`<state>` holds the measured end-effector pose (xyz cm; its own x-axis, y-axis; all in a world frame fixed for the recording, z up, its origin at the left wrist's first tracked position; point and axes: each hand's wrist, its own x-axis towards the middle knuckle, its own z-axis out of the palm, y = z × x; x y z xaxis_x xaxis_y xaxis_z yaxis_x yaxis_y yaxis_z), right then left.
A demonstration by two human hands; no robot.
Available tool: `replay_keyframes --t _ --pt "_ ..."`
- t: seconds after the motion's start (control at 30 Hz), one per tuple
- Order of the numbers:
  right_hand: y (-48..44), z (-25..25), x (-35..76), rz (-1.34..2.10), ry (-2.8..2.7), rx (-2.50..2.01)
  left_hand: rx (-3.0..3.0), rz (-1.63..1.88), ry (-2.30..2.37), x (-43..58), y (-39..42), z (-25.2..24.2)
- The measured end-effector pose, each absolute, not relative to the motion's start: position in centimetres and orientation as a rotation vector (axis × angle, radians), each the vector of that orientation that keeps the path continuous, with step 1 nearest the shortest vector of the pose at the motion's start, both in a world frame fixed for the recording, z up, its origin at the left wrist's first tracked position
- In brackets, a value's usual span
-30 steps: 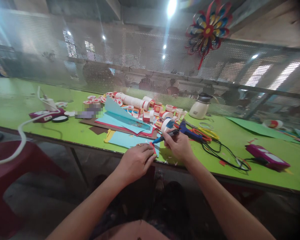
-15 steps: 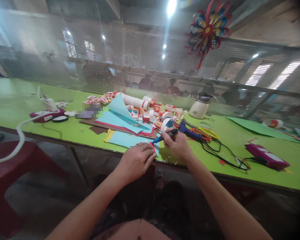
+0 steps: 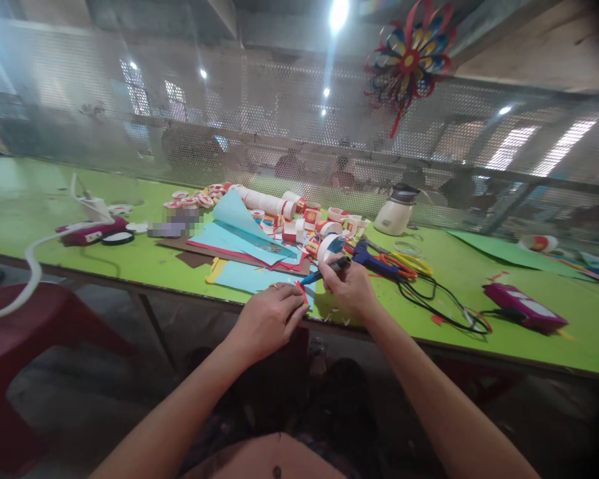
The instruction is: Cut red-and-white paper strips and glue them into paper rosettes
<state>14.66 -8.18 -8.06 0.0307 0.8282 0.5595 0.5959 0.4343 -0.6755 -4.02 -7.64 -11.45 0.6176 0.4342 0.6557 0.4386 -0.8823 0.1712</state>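
At the table's front edge, my left hand [image 3: 272,318] has its fingers pressed together, holding a small red paper piece [image 3: 301,293] down near a light blue paper strip [image 3: 237,275]. My right hand [image 3: 348,287] grips a blue and black pen [image 3: 324,271]. The pen's blue end points down-left to the red piece by my left fingertips; whether it touches cannot be seen. Just beyond lie light blue sheets [image 3: 214,239] over red and brown ones, and cut paper cups [image 3: 293,231]. To the right of my right hand rests a blue glue gun [image 3: 372,261].
Black cords [image 3: 432,307] and orange-handled scissors [image 3: 402,269] lie at right, with a purple power strip [image 3: 526,307]. A white kettle [image 3: 395,211] stands behind. Another purple strip [image 3: 92,231] is at left. A paper flower [image 3: 409,61] hangs above. A red stool [image 3: 44,332] stands left.
The view has shifted slightly. My hands, the pen and the red paper piece keep nearly the same places relative to each other.
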Motion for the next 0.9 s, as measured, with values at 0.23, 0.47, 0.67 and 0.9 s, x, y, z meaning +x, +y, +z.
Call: replay_keyframes --t 0.23,0.47,0.67,0.9 --pt "-8.32 -8.3 14.66 0.251 -1.66 -1.266 -2.813 -1.156 -0.761 -4.01 -7.61 -11.54" --pt "-8.26 -8.48 14.78 0.307 -1.512 -1.199 -2.786 -1.207 -0.724 -3.97 -7.52 -11.59" --pt "-8.15 -8.45 14.88 0.307 -1.325 -1.11 -2.782 -1.202 -0.727 -4.0 -7.5 -11.72" --pt "-8.29 -8.37 14.64 0.322 -1.366 -1.17 -2.781 -1.194 -0.733 -4.01 -7.6 -11.71"
